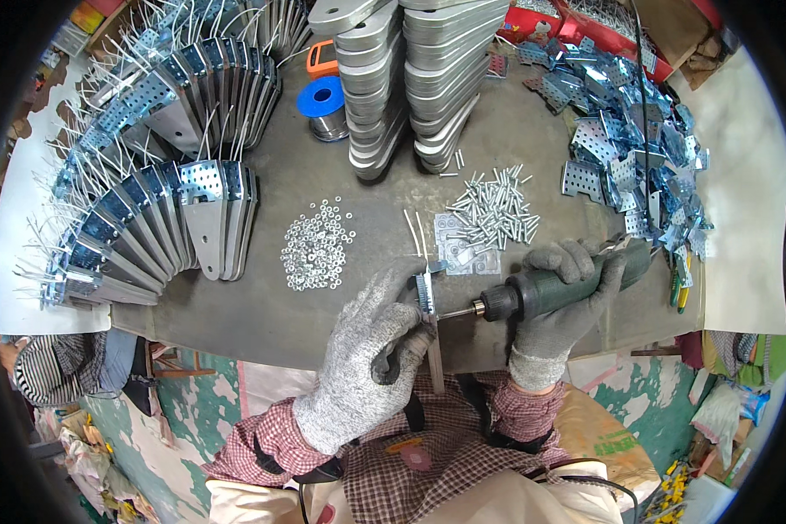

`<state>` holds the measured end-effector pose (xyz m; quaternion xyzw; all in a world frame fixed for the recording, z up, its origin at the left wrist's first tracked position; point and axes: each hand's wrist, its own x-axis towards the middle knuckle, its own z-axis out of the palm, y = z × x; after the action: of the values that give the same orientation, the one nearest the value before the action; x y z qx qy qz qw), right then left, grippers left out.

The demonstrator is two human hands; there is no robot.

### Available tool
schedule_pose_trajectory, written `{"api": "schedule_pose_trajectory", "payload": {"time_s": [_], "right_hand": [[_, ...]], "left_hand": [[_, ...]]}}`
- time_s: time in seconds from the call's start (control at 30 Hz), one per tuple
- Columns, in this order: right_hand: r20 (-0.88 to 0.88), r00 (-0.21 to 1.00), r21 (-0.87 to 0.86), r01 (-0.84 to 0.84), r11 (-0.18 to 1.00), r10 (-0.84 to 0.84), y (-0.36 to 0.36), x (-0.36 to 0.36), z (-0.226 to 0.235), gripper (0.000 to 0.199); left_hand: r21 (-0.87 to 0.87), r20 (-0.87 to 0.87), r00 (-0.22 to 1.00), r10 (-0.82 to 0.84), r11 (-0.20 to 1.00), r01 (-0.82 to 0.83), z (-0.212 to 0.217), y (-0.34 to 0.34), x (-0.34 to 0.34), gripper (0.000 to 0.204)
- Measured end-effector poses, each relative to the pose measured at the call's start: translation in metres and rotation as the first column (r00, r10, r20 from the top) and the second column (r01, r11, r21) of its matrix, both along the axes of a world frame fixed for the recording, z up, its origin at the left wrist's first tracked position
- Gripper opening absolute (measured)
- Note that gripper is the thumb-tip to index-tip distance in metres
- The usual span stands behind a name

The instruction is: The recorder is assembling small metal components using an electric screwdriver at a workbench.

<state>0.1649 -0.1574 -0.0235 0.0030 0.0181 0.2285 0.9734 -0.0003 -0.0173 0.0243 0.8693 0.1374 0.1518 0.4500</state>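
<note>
My left hand (367,341), in a grey knit glove, grips a flat metal plate (437,367) fitted with a small blue-tinted perforated bracket (424,295). Two pale wires (417,234) stick up from it. My right hand (550,345), also gloved, is wrapped round a dark green electric screwdriver (546,297). It lies sideways, its bit (456,313) reaching the plate beside my left fingertips; the exact contact point is hidden. Just beyond my hands are a heap of screws (495,210) on a clear blister sheet (452,236) and a pile of small nuts (319,246).
Rows of finished-looking plates with brackets and wires (205,214) fan along the left. Tall stacks of bare metal plates (445,79) stand at the back, beside a blue solder spool (323,105). Loose perforated brackets (620,148) lie heaped right, near green-and-yellow-handled pliers (679,284) and red bins (616,35).
</note>
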Motion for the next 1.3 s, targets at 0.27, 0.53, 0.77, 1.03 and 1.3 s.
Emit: {"api": "schedule_pose_trajectory", "payload": {"time_s": [0.27,0.53,0.77,1.03,1.3], "right_hand": [[-0.060,0.998,-0.051,0.016,0.999,-0.019,0.002,-0.002,0.003,0.031],[0.108,0.965,-0.537,0.260,0.803,-0.240,0.008,0.000,0.003,0.038],[0.141,0.975,-0.578,0.222,0.785,-0.172,0.010,-0.008,0.006,0.039],[0.182,0.962,-0.524,0.270,0.808,-0.203,0.010,-0.004,0.003,0.042],[0.088,0.991,-0.242,0.115,0.963,-0.096,0.005,0.003,0.005,0.039]], "left_hand": [[-0.076,0.144,0.990,0.004,0.997,0.007,-0.020,0.000,-0.003,0.019],[0.097,-0.098,0.989,0.113,0.990,-0.104,-0.024,0.008,-0.017,0.033],[0.023,-0.178,0.979,0.102,0.995,-0.099,-0.024,0.000,-0.024,0.031],[-0.080,-0.057,0.997,-0.057,0.995,0.052,-0.031,0.010,-0.025,0.032],[0.229,0.267,0.915,-0.302,0.942,0.244,-0.029,0.015,-0.017,0.045]]}}
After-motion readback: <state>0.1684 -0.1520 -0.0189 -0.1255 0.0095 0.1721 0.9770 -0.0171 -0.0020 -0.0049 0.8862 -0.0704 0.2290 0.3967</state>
